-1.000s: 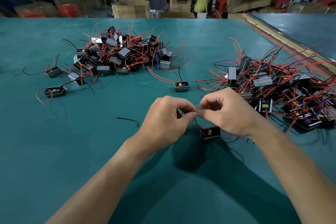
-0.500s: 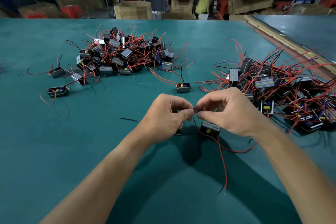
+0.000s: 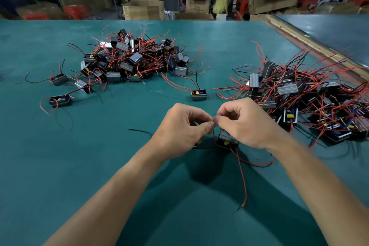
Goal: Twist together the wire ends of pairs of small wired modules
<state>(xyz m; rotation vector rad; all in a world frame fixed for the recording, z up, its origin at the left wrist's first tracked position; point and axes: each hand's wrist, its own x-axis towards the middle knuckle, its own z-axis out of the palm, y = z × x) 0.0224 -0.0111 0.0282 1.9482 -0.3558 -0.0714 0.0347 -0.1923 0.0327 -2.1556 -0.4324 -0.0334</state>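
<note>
Left hand [image 3: 182, 128] and right hand [image 3: 244, 124] pinched wire ends [image 3: 214, 121] together just above the module [image 3: 227, 140], fingertips touching, likely to twist them. Module sat on worktop [image 3: 99, 166] under right hand; its pair was hidden.

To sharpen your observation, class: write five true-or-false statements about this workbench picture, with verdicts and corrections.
1. The left hand and right hand pinch wire ends, hidden between their fingertips. True.
2. The piled wires are mostly green. False: the left pile and right pile hold mostly red wires.
3. A long red wire trails from below the hands toward the person. True.
4. The table is bare wood. False: the table is teal green.
5. A loose black wire lies left of the left hand. True.
</note>
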